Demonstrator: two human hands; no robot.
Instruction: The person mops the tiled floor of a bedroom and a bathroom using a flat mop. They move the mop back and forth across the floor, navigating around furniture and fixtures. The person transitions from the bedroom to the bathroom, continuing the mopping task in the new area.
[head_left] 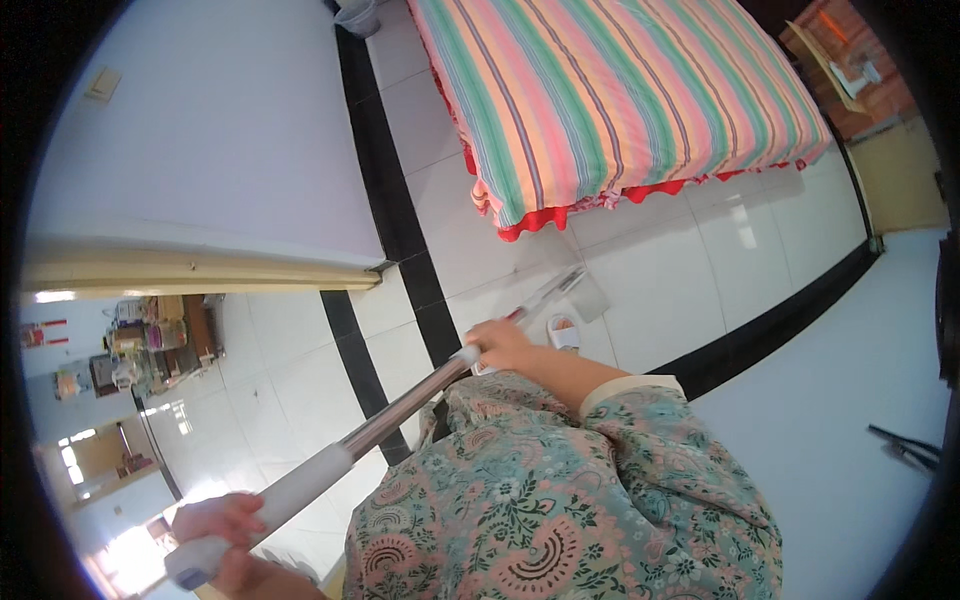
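A long-handled mop (405, 405) slants across the view, with white grips and a shiny metal pole. My left hand (222, 535) is wrapped round the thick white grip near its top end, at the lower left. Further down the pole, my right hand (500, 345) closes round it just past a white collar. The mop's pale head (585, 295) is on the tiles beyond my right hand; it is blurred, and its details cannot be made out. Next to it my foot shows in a white slipper (563, 332).
A bed with a striped cover (620, 100) and red trim stands ahead. A doorway frame (200, 275) on the left opens to another room with a cluttered shelf (170, 340). Black border strips (385, 190) run along the white tiled floor. A bin (357, 18) stands at the far wall.
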